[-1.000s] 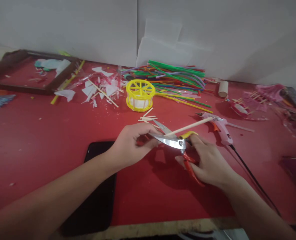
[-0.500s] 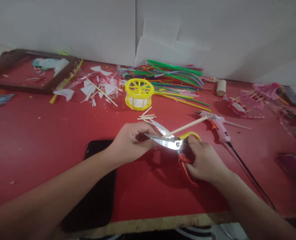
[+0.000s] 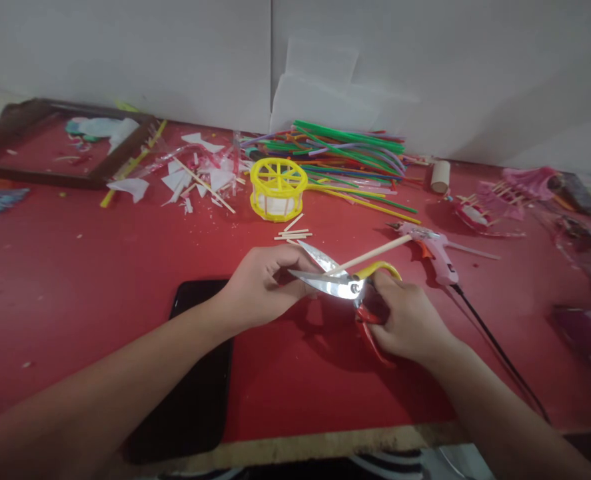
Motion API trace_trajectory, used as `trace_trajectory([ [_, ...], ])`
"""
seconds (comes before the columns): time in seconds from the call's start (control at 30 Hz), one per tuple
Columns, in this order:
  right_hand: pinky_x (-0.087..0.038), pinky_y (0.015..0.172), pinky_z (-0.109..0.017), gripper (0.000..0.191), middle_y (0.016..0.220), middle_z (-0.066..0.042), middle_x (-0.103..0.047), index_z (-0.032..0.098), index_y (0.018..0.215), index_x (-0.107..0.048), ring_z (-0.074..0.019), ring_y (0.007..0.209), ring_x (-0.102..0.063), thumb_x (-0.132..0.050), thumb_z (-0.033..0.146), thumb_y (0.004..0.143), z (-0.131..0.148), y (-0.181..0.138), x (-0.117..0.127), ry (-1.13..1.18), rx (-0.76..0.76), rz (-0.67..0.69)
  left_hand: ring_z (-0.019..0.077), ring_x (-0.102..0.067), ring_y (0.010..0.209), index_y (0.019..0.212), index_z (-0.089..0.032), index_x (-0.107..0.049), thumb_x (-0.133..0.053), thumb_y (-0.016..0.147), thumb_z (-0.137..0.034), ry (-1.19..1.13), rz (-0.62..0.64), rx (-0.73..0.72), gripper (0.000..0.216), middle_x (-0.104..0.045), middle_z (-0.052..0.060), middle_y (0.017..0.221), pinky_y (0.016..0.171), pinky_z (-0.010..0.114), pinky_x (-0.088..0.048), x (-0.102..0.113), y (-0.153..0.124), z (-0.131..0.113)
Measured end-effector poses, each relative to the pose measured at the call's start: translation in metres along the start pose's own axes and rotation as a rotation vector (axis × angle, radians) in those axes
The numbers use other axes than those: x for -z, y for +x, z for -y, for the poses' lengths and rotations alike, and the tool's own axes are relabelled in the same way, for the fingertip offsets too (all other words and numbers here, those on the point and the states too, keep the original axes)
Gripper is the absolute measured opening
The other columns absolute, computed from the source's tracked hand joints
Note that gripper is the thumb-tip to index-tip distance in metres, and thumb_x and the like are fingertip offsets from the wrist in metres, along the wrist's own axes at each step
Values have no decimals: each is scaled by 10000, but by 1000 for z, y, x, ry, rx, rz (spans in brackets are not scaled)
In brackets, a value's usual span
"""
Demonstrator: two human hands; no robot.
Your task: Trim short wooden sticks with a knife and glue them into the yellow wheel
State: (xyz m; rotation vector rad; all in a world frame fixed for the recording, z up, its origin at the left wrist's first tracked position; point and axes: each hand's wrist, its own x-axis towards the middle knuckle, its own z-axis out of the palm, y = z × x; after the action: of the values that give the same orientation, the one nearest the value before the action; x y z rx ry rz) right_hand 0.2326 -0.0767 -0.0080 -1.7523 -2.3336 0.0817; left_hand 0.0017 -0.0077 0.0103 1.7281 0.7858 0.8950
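A thin wooden stick lies between the parted blades of the scissors, slanting up to the right. My left hand is closed in a pinch on its near end, which the fingers and a blade hide. My right hand grips the scissors by their red and yellow handles. Just beyond the blades lie several short cut sticks. Behind these stands a yellow wheel-topped drum shape with short uprights and a white inside.
A pink glue gun with a black cord lies right of the scissors. Under my left forearm is a black phone. Coloured pipe cleaners are heaped at the wall. White scraps and a dark frame lie left.
Almost nothing differs. The scissors' blades stay parted around the stick, and both hands keep their hold with only a very slight shift.
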Motion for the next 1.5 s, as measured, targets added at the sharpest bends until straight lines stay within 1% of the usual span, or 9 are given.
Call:
trace_trajectory([
  [0.17,-302,508,-271,298,640,-4,-510,236,765,-357,-154,530,-503,-503,489,828,0,0,0,-78,31,-86,138,-706,645,702,-152,-698,-689,659,-32,-40,24,-1,128,-747,30,720,567,175,-537,1,0,5],
  [0.4,-298,507,-276,368,654,-17,-530,235,777,-360,-160,542,-495,-494,573,831,1,-1,0,-59,-8,-61,150,-712,654,708,-155,-694,-698,651,-33,-122,53,24,135,-756,31,743,564,187,-544,0,0,1],
  [0.67,-288,501,-275,362,637,-12,-526,235,770,-353,-162,523,-499,-498,564,818,0,-1,-2,-87,-27,-45,123,-722,654,756,-147,-697,-680,717,-13,-80,102,-24,141,-756,6,726,576,140,-536,2,-2,4],
  [0.8,-286,489,-272,269,612,-5,-523,240,759,-336,-163,499,-506,-495,455,789,-2,-3,-4,-73,2,-36,107,-727,656,795,-147,-702,-617,744,28,-31,135,-22,201,-758,-8,716,594,115,-533,4,-3,6],
  [0.93,-282,471,-266,231,584,12,-497,246,757,-309,-163,478,-502,-486,395,766,-1,-3,-3,-67,29,-51,97,-721,648,791,-143,-690,-607,744,29,-23,118,-32,196,-748,-9,701,577,101,-517,3,-2,5],
  [1.13,-311,495,-271,285,619,4,-516,240,782,-337,-172,513,-524,-489,476,828,1,0,-2,-116,36,-109,100,-717,678,795,-146,-687,-594,714,54,-6,115,-22,235,-754,-1,753,581,117,-512,2,-1,7],
  [1.27,-329,504,-274,319,634,-4,-540,240,784,-346,-186,544,-547,-513,509,825,2,-1,-3,-94,17,-115,99,-700,653,791,-151,-689,-590,729,14,-1,113,-19,202,-748,-1,743,568,135,-505,2,0,6],
  [1.4,-337,498,-272,322,633,-3,-543,241,783,-344,-186,536,-550,-515,510,826,4,-1,-2,-83,28,-128,96,-679,612,744,-145,-678,-594,723,-17,-6,97,5,154,-734,-3,695,541,139,-489,1,1,1],
  [1.5,-342,497,-272,302,640,-10,-561,239,794,-352,-192,538,-563,-522,488,817,3,-1,-2,-83,23,-123,86,-674,617,751,-144,-681,-588,727,-14,-1,124,-1,161,-730,-9,694,544,126,-475,2,2,-2],
])
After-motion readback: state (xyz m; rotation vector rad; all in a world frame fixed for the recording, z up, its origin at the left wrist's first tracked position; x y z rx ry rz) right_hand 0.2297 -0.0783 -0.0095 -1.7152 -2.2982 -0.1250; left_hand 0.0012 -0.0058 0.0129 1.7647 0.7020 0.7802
